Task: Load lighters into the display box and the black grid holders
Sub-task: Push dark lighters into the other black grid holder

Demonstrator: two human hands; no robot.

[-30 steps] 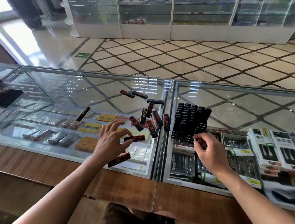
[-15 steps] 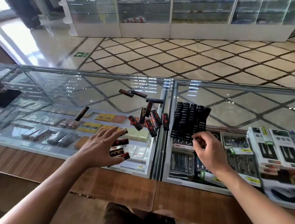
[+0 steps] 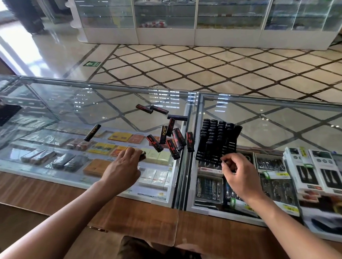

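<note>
Head view: lighter (image 3: 142, 155) in left hand (image 3: 122, 171), holder (image 3: 218, 140) seemingly touching right hand (image 3: 241, 176).

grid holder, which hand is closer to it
Right. The right hand is at the grid holder's near edge; the left hand is farther left, past the loose lighters, gripping a lighter.

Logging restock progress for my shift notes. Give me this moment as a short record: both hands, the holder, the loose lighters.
left hand: grips a dark lighter low over the glass counter
right hand: pinches a small dark item, apparently a lighter, at the holder's near edge
black grid holder: on the counter's right pane, holds rows of dark lighters
loose lighters: scattered cluster left of the holder
lone lighter: apart, farther left
</note>
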